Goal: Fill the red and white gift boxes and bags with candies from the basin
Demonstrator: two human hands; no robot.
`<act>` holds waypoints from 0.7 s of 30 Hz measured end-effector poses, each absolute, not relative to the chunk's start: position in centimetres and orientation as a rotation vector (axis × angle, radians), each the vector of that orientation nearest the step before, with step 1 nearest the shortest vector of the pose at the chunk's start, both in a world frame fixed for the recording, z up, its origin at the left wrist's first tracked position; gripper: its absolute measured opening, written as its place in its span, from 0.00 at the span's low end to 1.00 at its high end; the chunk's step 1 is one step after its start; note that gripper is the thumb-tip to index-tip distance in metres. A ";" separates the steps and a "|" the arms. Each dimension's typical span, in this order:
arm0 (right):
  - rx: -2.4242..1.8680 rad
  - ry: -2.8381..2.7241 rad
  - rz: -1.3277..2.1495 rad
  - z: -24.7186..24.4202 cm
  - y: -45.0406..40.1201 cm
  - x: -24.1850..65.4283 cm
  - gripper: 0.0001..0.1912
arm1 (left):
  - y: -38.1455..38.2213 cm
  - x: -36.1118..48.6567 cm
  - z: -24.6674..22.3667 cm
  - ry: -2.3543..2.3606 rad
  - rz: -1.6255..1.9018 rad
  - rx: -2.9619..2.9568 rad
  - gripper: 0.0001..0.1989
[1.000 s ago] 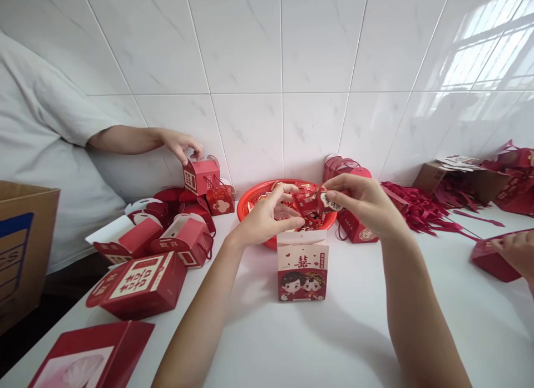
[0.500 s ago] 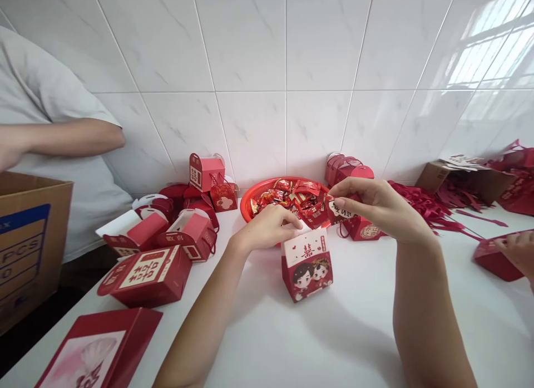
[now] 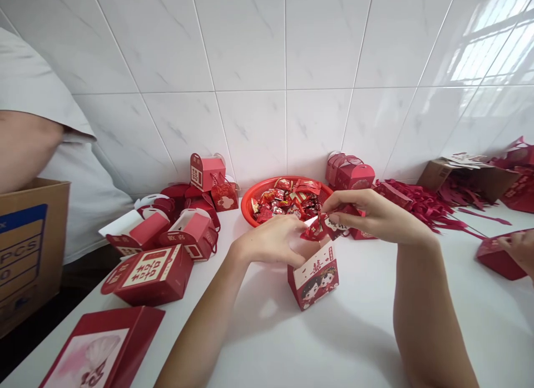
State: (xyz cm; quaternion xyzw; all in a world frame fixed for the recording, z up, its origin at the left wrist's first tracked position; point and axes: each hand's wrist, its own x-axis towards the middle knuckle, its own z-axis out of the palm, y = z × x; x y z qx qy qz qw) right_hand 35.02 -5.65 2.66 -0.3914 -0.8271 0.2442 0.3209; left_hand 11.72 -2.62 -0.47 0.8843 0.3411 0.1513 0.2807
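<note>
A small red and cream box (image 3: 317,279) with two cartoon faces stands tilted on the white table. My left hand (image 3: 275,240) grips this box at its upper left edge, thumb on the cream flap. Above the box's top, my right hand (image 3: 361,212) pinches a red tag (image 3: 336,225) with black writing. A red wrapped piece (image 3: 314,230) sits between the two hands; which fingers touch it is unclear. Behind my hands lies a red basket (image 3: 247,207) of wrapped sweets (image 3: 277,201).
Red gift boxes (image 3: 156,274) crowd the left side of the table (image 3: 267,357). Further left, a person (image 3: 79,193) is beside a cardboard carton (image 3: 29,249). Dark red ribbons (image 3: 429,207) lie at right, near another person's hand (image 3: 519,249) on a red box (image 3: 498,258).
My right hand has moved left with the tag, over the box. The box has turned and shifted slightly right, its top now parted. The person at left has shifted left.
</note>
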 end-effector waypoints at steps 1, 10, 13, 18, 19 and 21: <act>-1.029 -2.215 0.652 2.6 -5.7 34.9 0.09 | -2.7 11.7 -0.4 0.894 0.403 2.377 0.10; -0.969 -2.268 0.556 1.7 -5.0 33.1 0.10 | -2.6 11.5 -0.5 0.907 0.474 2.282 0.17; -0.988 -2.278 0.520 1.3 -4.8 32.5 0.13 | -2.5 11.5 -0.5 0.907 0.443 2.281 0.13; -1.046 -2.289 0.492 1.1 -4.9 32.1 0.15 | -2.1 11.3 -0.7 0.894 0.406 2.256 0.21; -1.046 -2.292 0.482 1.1 -4.9 32.1 0.15 | -2.1 11.2 -0.8 0.917 0.423 2.251 0.24; -1.050 -2.297 0.459 1.2 -5.0 32.4 0.14 | -2.1 11.1 -0.8 0.954 0.423 2.263 0.29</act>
